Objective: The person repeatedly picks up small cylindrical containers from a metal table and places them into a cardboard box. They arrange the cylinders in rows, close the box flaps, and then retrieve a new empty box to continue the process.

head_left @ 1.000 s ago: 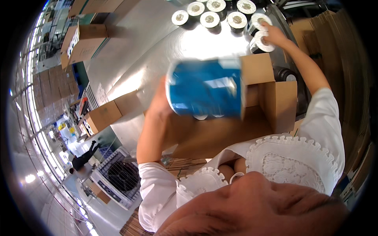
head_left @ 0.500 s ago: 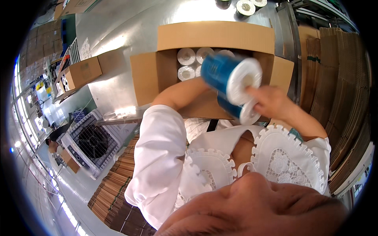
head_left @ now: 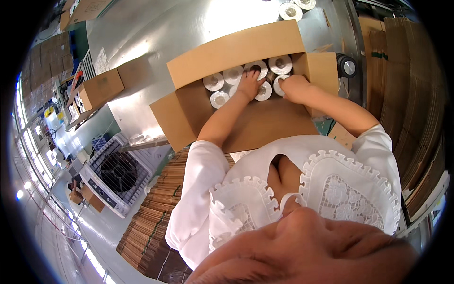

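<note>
An open brown cardboard box (head_left: pixel 236 49) lies on a shiny steel table in front of me. Several round cans with white ends (head_left: pixel 213 81) stand packed along its far side. My left hand (head_left: pixel 249 84) reaches in and rests with spread fingers on the can tops. Beside it, my right hand (head_left: pixel 294 88) is curled around the side of one can (head_left: pixel 279 84) at the right end of the row. Both bare forearms stretch over the box's near flap (head_left: pixel 269 125).
More white-topped cans (head_left: pixel 289 10) stand on the steel table (head_left: pixel 156 28) beyond the box. A black round object (head_left: pixel 347 67) sits right of the box. Smaller cartons (head_left: pixel 100 88) stand at the left, a floor fan (head_left: pixel 116 173) and flat cardboard stacks (head_left: pixel 151 222) lower left, folded cartons (head_left: pixel 406 94) at the right.
A blue can held up in both hands has gone down into the box. Both hands have moved forward and now lie among the cans inside it.
</note>
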Demonstrator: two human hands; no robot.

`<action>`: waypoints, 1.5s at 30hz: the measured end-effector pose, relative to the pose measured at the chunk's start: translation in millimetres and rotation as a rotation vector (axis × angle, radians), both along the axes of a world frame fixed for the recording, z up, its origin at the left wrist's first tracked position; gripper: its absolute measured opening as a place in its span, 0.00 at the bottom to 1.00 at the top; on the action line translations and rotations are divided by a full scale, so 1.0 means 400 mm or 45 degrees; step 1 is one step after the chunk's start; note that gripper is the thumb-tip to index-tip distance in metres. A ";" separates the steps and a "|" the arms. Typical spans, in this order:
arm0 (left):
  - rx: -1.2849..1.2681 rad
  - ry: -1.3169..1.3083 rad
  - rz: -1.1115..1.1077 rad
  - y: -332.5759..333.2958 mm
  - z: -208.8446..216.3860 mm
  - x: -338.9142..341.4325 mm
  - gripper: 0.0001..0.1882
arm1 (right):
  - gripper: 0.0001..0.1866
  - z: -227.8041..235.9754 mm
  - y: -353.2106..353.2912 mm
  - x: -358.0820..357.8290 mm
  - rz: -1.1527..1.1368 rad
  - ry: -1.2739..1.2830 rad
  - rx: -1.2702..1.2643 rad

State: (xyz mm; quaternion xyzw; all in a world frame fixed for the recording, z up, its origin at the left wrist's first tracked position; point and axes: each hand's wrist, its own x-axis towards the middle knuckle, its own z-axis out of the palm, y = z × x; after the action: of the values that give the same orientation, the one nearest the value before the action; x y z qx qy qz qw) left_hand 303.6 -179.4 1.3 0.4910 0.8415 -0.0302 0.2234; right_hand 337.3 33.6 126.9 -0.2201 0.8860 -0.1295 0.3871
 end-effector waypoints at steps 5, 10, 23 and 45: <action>-0.067 -0.084 0.130 0.020 -0.033 0.022 0.25 | 0.10 0.176 0.105 -0.159 -0.845 -0.345 -0.909; -0.166 -0.177 0.136 0.051 -0.015 0.010 0.25 | 0.31 -0.172 0.352 -0.368 -1.354 0.955 0.070; 0.339 -1.816 -0.076 0.258 0.477 -0.279 0.16 | 0.43 -0.460 0.402 -0.429 -1.411 0.422 -0.174; -0.035 0.303 0.486 0.503 -0.045 -0.929 0.30 | 0.36 -0.431 0.391 -0.412 -1.345 0.339 -0.221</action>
State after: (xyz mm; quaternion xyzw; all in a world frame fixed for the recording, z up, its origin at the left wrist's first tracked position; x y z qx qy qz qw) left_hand -67.9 21.9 -16.7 0.3127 0.9391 -0.0566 0.1310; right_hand 172.7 189.9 -45.3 0.2089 0.9033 -0.3498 0.1345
